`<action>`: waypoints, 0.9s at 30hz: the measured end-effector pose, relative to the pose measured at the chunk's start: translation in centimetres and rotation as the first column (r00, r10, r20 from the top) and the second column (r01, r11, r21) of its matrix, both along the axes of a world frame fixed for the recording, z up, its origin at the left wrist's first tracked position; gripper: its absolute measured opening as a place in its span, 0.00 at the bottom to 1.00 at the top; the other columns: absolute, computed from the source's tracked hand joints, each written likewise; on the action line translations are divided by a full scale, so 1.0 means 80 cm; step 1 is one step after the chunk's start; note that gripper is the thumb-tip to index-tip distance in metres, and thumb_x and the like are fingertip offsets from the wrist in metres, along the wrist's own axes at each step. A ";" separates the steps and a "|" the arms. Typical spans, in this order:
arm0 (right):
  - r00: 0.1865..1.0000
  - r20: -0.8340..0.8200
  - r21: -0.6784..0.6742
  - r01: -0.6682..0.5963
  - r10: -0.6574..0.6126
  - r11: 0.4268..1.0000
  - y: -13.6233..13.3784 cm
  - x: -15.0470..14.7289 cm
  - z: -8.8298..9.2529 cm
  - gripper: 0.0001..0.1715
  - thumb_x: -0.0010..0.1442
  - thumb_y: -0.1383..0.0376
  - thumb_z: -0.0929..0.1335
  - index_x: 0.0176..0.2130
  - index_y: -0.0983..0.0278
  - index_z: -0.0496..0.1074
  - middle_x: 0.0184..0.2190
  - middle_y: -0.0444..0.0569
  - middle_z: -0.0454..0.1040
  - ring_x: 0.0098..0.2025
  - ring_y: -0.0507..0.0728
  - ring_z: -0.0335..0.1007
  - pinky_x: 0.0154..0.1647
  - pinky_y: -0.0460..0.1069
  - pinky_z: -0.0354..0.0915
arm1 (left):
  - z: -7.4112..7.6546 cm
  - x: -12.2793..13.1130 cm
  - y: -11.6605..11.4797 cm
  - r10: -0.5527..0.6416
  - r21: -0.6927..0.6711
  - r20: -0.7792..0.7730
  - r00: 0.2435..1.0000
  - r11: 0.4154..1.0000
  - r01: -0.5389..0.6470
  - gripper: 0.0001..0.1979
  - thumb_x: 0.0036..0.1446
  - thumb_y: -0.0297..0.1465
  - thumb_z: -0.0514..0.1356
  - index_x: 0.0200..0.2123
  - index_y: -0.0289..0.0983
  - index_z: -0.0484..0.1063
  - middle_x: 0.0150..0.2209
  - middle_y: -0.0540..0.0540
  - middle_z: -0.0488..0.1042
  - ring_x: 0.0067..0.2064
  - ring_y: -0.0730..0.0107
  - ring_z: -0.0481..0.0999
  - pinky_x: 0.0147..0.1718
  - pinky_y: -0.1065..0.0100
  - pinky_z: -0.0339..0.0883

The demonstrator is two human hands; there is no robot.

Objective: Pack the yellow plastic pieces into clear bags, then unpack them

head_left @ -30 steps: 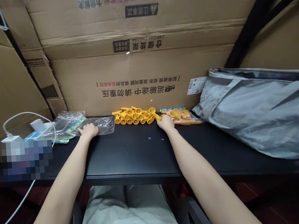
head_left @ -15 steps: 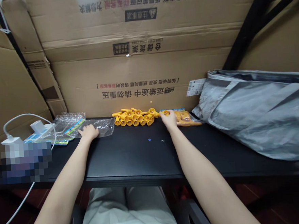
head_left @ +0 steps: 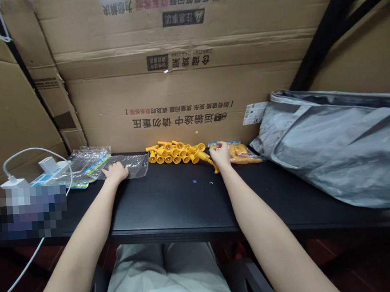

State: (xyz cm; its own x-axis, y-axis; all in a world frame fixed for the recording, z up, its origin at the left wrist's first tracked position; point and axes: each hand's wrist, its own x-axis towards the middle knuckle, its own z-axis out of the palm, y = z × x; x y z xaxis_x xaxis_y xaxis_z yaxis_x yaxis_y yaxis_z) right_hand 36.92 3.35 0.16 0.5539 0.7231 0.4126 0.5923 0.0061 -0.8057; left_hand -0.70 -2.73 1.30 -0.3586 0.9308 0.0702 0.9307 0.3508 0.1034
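Observation:
My left hand (head_left: pixel 116 172) lies on a clear plastic bag (head_left: pixel 138 163), with its fingers apart and pressing on the film. Right of it, a pile of yellow horn-shaped pieces (head_left: pixel 175 152) sits against the cardboard, most with their round bells facing me. My right hand (head_left: pixel 221 154) is at the pile's right end, with thumb and fingers curled together; whatever is between them is hidden. One yellow horn-shaped piece (head_left: pixel 215 167) lies just left of that hand, its bell toward me. Behind and right of the hand is a clear bag of orange pieces (head_left: pixel 244 153).
More clear bags with coloured strips (head_left: pixel 94 164) lie at the left, beside a white charger with a cable (head_left: pixel 16 187) and a blurred object. A large grey bag (head_left: pixel 335 149) fills the right. Cardboard (head_left: pixel 184 89) stands along the back of the black table (head_left: pixel 172 201).
The yellow piece at my right fingers has swung down, its bell now nearer to me. My right fingers have shifted slightly up. My left hand stays in place.

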 end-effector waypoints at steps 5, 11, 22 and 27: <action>0.969 0.102 -0.283 -0.188 0.224 0.940 -0.012 -0.004 0.005 0.14 0.53 0.68 0.63 0.38 0.67 0.74 0.37 0.55 0.76 0.43 0.59 0.71 0.45 0.49 0.62 | 0.000 0.000 0.000 0.004 0.000 0.005 1.000 1.000 -0.004 0.26 0.58 0.38 0.47 0.55 0.29 0.63 0.59 0.29 0.63 0.61 0.46 0.60 0.57 0.41 0.49; 0.891 0.380 -0.361 -0.104 0.249 0.927 -0.033 -0.020 0.038 0.25 0.58 0.49 0.62 0.37 0.65 0.74 0.40 0.58 0.77 0.45 0.63 0.72 0.42 0.52 0.64 | -0.001 -0.001 0.001 0.000 0.015 0.003 1.000 1.000 0.000 0.26 0.57 0.38 0.48 0.55 0.29 0.63 0.59 0.29 0.63 0.60 0.45 0.61 0.57 0.40 0.49; 0.768 0.460 -0.546 -0.152 0.446 0.824 -0.068 -0.050 0.073 0.13 0.50 0.70 0.66 0.39 0.68 0.71 0.29 0.55 0.76 0.31 0.59 0.74 0.35 0.49 0.65 | 0.004 -0.002 -0.002 0.023 -0.002 0.028 0.999 1.000 -0.023 0.31 0.56 0.39 0.48 0.60 0.29 0.57 0.59 0.30 0.63 0.61 0.43 0.60 0.57 0.38 0.48; 0.741 0.521 -0.008 -0.493 0.424 0.870 -0.063 -0.073 0.070 0.17 0.48 0.73 0.63 0.40 0.66 0.70 0.40 0.56 0.74 0.44 0.61 0.70 0.45 0.53 0.65 | -0.002 -0.009 0.006 -0.021 -0.101 -0.003 1.000 0.995 0.020 0.28 0.59 0.39 0.42 0.57 0.34 0.64 0.63 0.34 0.59 0.63 0.45 0.55 0.58 0.36 0.44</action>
